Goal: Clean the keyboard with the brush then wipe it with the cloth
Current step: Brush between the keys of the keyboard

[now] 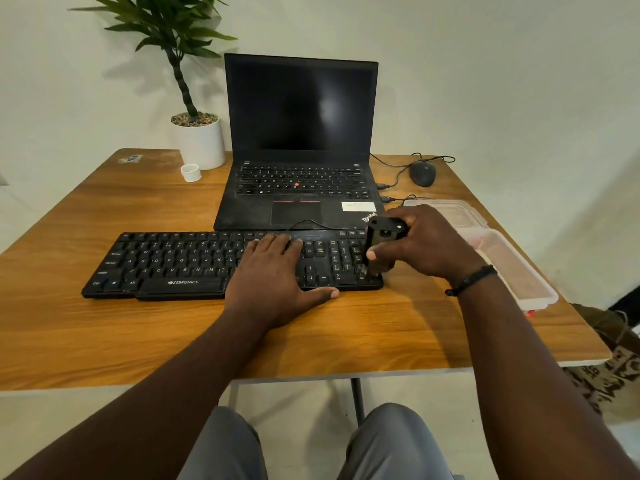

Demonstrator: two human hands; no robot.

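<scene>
Keyboard (194,265) near desk's front edge: my left hand (273,275) lies flat pinning it, right hand (422,244) grasps brush (379,247) w/ bristles at the numpad corner — hard strokes could pop keys or shove kb sideways.

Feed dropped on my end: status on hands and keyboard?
Left hand flat on black Zebronics keyboard, steadying. Right hand grips black-handled brush, bristles on number pad. No cloth seen; nothing blocking.

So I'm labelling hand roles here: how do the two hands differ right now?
The left hand lies flat on the keyboard with straight fingers, holding nothing; the right hand is curled round the brush. The left sits mid-keyboard, the right at its right end. Both are over the same keyboard.
</scene>
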